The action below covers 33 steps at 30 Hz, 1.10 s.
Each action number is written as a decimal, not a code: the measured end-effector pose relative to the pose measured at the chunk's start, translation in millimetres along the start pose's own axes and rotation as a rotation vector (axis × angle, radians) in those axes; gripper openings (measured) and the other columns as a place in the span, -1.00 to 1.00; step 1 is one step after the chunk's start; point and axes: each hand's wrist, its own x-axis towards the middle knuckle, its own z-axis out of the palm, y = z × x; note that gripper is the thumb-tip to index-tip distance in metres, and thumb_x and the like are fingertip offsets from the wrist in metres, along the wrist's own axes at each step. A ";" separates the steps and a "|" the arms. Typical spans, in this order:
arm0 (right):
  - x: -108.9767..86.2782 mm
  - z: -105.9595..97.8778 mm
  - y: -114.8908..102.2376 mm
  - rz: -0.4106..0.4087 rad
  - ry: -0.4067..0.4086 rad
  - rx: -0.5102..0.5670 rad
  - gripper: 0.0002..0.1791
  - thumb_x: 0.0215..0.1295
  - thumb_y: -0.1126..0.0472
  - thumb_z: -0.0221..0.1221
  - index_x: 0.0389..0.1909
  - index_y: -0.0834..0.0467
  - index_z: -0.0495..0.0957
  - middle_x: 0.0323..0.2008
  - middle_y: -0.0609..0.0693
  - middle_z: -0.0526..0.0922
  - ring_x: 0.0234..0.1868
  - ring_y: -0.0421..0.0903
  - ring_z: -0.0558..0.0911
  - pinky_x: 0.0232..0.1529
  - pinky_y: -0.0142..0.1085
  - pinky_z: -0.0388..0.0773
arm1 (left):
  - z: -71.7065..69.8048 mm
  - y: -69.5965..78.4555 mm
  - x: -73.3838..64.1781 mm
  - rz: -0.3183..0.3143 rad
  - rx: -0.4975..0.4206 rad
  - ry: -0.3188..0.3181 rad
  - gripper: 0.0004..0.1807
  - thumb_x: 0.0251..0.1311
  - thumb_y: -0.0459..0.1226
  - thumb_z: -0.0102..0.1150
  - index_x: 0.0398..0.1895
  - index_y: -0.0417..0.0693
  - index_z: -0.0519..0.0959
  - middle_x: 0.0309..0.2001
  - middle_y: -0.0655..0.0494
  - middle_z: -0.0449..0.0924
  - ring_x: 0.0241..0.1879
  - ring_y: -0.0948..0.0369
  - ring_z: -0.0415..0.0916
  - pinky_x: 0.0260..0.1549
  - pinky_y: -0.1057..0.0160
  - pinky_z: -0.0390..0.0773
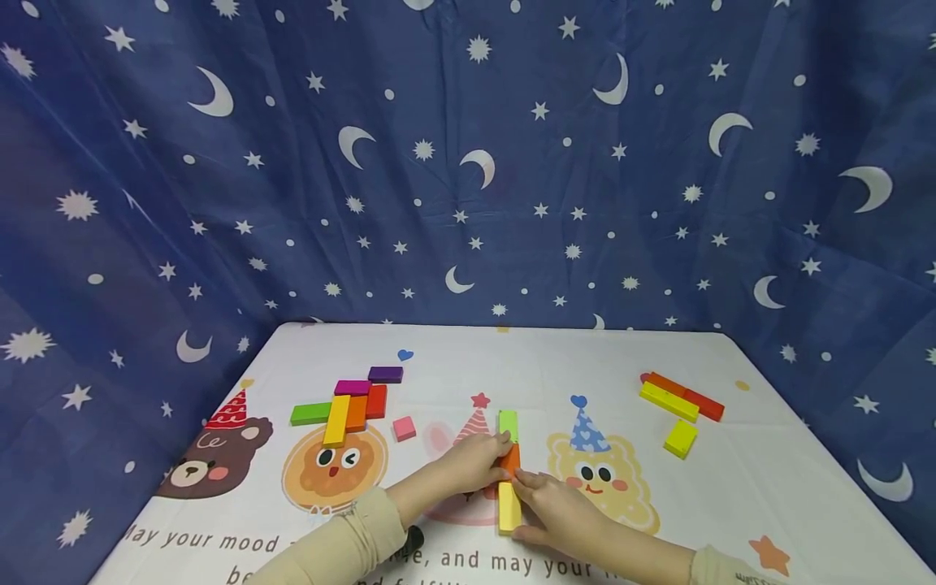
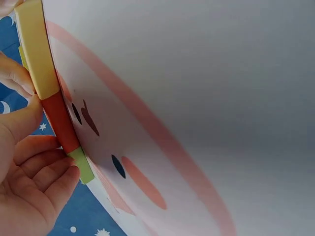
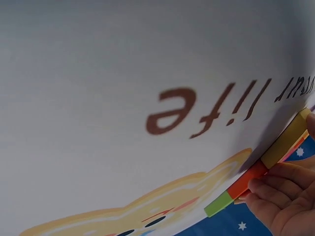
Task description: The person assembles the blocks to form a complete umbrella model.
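Note:
Three blocks lie end to end in a line at the table's front middle: a light green block (image 1: 508,425) farthest, an orange block (image 1: 512,460) in the middle, and a yellow block (image 1: 509,509) nearest. From the left, my left hand (image 1: 474,465) pinches the orange block lengthwise, thumb by its yellow-side end and fingers by the green joint (image 2: 69,153). On the right side, my right hand (image 1: 563,508) holds the yellow block, with its thumb at the near end and fingertips by the orange joint. In the right wrist view its fingers partly cover the orange block (image 3: 246,178).
Left of the line, several blocks lie clustered, among them a green block (image 1: 310,414) and a purple block (image 1: 385,374). A small pink block (image 1: 404,428) sits closer. At the right are red strips (image 1: 704,405), a long yellow block (image 1: 669,400) and a short yellow block (image 1: 681,439).

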 end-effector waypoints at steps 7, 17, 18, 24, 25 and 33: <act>-1.1 0.7 0.3 0.026 0.000 0.005 -0.29 0.04 -0.10 0.33 0.11 0.31 0.52 0.13 0.24 0.54 0.10 0.11 0.58 0.06 -0.08 0.55 | -0.1 1.4 -1.0 0.002 0.026 -0.015 -0.51 0.18 -0.14 0.22 0.16 -0.12 0.51 0.24 -0.05 0.45 0.20 0.11 0.45 0.16 0.22 0.47; -1.8 -3.5 15.1 0.075 -0.103 0.294 -0.18 0.00 -0.19 0.27 0.21 0.27 0.43 0.22 0.13 0.47 0.24 0.08 0.47 0.18 -0.07 0.43 | -5.7 -3.1 -5.8 0.024 -0.053 -0.120 -0.10 0.00 0.17 0.27 0.32 -0.20 0.32 0.37 -0.09 0.24 0.36 0.08 0.24 0.31 0.20 0.30; -1.3 -6.0 18.5 0.076 -0.139 0.336 -0.16 0.02 -0.17 0.28 0.24 0.28 0.39 0.25 0.12 0.44 0.24 0.05 0.47 0.20 -0.07 0.42 | -5.6 -3.4 -5.6 0.018 -0.057 -0.125 -0.06 -0.04 0.18 0.30 0.33 -0.20 0.31 0.38 -0.08 0.23 0.37 0.09 0.22 0.32 0.20 0.28; -7.2 -21.8 46.8 0.145 -0.238 0.506 -0.21 0.16 -0.03 0.25 0.33 0.26 0.26 0.27 0.14 0.42 0.16 0.00 0.50 0.21 -0.05 0.40 | -4.8 -1.6 -5.5 -0.005 -0.059 -0.119 -0.02 -0.11 0.18 0.35 0.32 -0.20 0.31 0.38 -0.08 0.22 0.37 0.08 0.23 0.31 0.20 0.29; -8.9 -23.8 52.9 0.137 -0.221 0.504 -0.25 0.18 -0.01 0.24 0.31 0.29 0.28 0.24 0.17 0.45 0.17 0.06 0.50 0.19 -0.04 0.41 | -4.5 -1.5 -6.0 -0.005 -0.059 -0.116 -0.02 -0.12 0.17 0.36 0.31 -0.21 0.32 0.38 -0.09 0.23 0.36 0.08 0.23 0.31 0.19 0.29; -19.9 -45.2 106.7 0.227 -0.016 0.388 -0.45 0.21 0.07 0.23 0.13 0.33 0.47 0.06 0.26 0.59 0.09 0.23 0.55 0.08 0.10 0.48 | -2.0 -2.6 -6.8 -0.021 -0.075 -0.104 -0.02 -0.13 0.17 0.37 0.33 -0.18 0.31 0.38 -0.05 0.23 0.36 0.11 0.25 0.30 0.22 0.30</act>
